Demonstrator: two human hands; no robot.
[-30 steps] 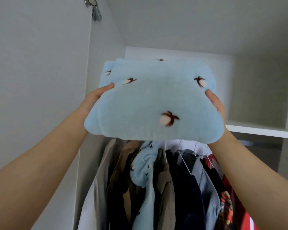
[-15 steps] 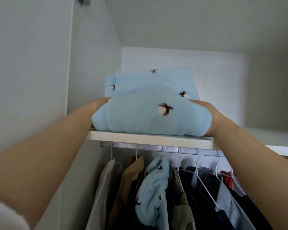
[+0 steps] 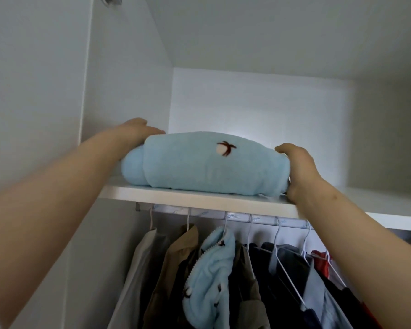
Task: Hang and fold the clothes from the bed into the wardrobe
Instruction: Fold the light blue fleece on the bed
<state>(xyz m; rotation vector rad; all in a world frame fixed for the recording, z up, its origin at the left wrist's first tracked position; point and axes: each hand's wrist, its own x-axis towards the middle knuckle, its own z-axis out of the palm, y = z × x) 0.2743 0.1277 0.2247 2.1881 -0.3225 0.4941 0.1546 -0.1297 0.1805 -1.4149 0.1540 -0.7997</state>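
Folded blue fleece set on the wardrobe's top shelf, both my hands on it.

Head view: the fleece lies just behind the shelf's front edge. Its left end is near the wardrobe's side wall, and there is bare shelf to its right and open room above it. My left hand rests on its upper left end, fingers stretched flat. My right hand grips its right end with curled fingers, wrist crossing the shelf edge. Under the shelf a rail carries white hangers crowded with shirts and jackets, a second blue fleece among them. The rail's film wrap is printed; I read only "ONG".
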